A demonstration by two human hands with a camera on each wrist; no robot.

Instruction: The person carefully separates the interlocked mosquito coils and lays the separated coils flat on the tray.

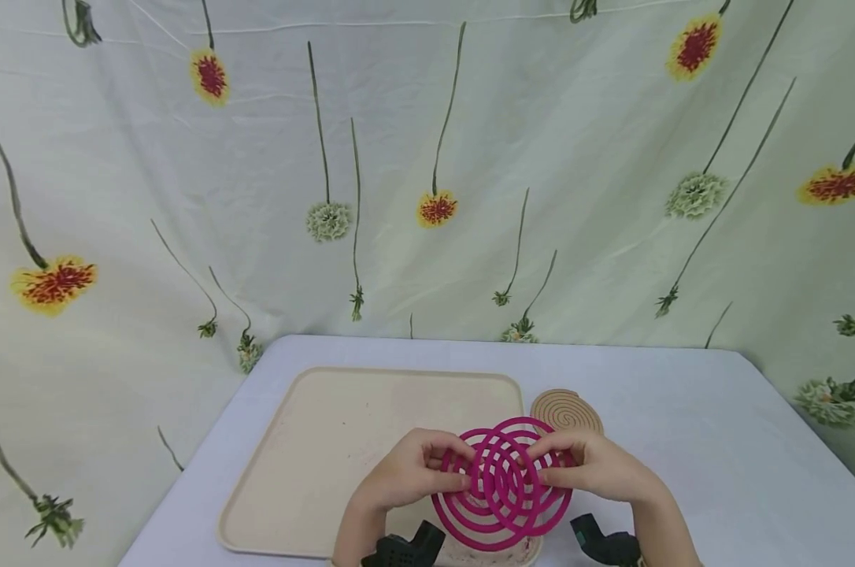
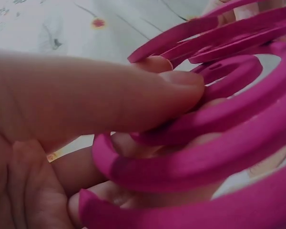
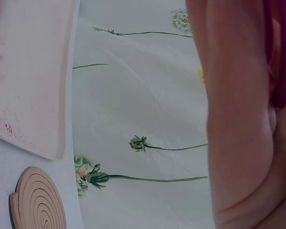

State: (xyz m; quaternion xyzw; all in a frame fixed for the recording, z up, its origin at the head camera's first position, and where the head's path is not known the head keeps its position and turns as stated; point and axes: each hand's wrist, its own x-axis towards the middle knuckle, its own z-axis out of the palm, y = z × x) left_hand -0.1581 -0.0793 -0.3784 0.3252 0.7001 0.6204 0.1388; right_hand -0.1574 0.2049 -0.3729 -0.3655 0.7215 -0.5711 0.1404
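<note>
Two magenta spirals, each a flat strip coiled in rings, overlap in front of me in the head view. My left hand (image 1: pixel 422 471) pinches the left spiral (image 1: pixel 501 545) between thumb and fingers. In the left wrist view the thumb (image 2: pixel 148 98) presses over the magenta coils (image 2: pixel 181 172), with fingers beneath them. My right hand (image 1: pixel 601 466) grips the right spiral (image 1: pixel 568 504) at its side, thumb below and fingers above. In the right wrist view only a sliver of magenta (image 3: pixel 285 52) shows beside the right hand (image 3: pixel 238 119). Both spirals are held up over the tray's right edge.
A beige tray (image 1: pixel 328 441) with raised rims lies on the white-covered table (image 1: pixel 725 441); pink stains mark it. To its right lies a tan spiral disc (image 1: pixel 566 409). A flower-printed cloth (image 1: pixel 399 142) hangs behind the table.
</note>
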